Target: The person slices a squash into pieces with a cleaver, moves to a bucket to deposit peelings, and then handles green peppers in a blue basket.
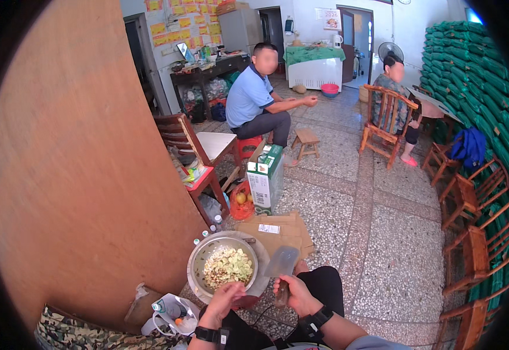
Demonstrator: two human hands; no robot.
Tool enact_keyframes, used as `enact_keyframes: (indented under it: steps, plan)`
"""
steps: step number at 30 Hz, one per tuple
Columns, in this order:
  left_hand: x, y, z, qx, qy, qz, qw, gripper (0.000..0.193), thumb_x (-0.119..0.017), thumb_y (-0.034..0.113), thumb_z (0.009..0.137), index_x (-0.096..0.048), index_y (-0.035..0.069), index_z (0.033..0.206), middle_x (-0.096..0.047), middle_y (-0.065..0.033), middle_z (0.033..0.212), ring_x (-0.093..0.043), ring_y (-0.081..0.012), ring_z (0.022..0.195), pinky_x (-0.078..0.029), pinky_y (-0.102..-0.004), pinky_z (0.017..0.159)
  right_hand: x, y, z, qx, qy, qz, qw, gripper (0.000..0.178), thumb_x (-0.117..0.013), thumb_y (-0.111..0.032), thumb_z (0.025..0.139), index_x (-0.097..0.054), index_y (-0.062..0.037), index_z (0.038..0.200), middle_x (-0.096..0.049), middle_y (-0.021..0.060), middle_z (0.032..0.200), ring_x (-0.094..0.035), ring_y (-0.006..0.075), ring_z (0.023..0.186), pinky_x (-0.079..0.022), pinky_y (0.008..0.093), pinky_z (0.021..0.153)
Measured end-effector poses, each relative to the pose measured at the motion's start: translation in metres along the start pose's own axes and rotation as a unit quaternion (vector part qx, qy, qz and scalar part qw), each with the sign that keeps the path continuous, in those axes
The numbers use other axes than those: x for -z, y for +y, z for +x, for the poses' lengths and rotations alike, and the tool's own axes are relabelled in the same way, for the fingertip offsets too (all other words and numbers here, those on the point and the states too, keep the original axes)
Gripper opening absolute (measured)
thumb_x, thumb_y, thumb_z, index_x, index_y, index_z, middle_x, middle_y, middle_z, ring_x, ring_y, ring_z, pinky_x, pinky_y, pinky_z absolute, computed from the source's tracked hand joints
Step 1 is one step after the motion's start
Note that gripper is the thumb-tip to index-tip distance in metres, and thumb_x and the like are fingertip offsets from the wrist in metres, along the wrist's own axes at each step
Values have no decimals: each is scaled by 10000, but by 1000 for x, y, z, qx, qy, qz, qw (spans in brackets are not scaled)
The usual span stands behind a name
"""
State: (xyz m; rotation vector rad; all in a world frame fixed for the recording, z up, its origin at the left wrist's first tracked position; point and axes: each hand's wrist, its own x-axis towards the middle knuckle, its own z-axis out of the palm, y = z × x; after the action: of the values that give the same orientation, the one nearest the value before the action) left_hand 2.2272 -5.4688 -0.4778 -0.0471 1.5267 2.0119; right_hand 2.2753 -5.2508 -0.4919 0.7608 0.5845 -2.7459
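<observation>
A wide metal bowl (pixel 198 279) rests on a round, pale block in front of me, at the lower middle of the head view. Chopped pale yellow-green pieces (pixel 231 265) are heaped in it, with small brown bits at their left side. My left hand (pixel 226 298) is at the bowl's near rim with its fingers curled together; whatever they may hold is too small to make out. To the right of the bowl, my right hand (pixel 295 296) grips the wooden handle of a cleaver (pixel 282 262), whose broad grey blade points up and away from me.
Flattened cardboard (pixel 289 230) lies beyond the bowl, near a green-and-white carton (pixel 266 181) and a red bag of yellow fruit (pixel 241 199). A white container (pixel 175 312) stands at lower left, beside a wooden panel (pixel 85 175). Two seated people and wooden chairs (pixel 388 125) are farther off.
</observation>
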Motion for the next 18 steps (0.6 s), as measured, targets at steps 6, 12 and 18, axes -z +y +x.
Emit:
enact_keyframes:
  steps: [6,12,18]
  plan:
    - [-34,16,-22,26,-176,61,982,322,-528,245,853,-506,0,1060,-563,-44,900,-546,-123,830,-430,-232,742,-35,17,-6,146,-55,-131,979,182,-507,-147,857,-537,-31,995,-595,64,938,-521,138,820,-429,283,748]
    - [-50,8,-20,-5,-190,137,972,277,-586,239,814,-511,34,985,-525,8,788,-470,-54,663,-394,-197,584,-44,31,-29,153,-62,-222,961,256,-493,-178,871,-486,-56,1096,-554,52,1029,-510,131,882,-425,287,782]
    - [-53,18,-35,-8,-153,111,982,188,-589,126,778,-515,32,924,-519,9,798,-474,-71,721,-382,-209,641,-45,-2,-10,289,-236,-545,751,297,-514,-218,860,-505,-5,1067,-579,25,822,-539,80,653,-447,231,561]
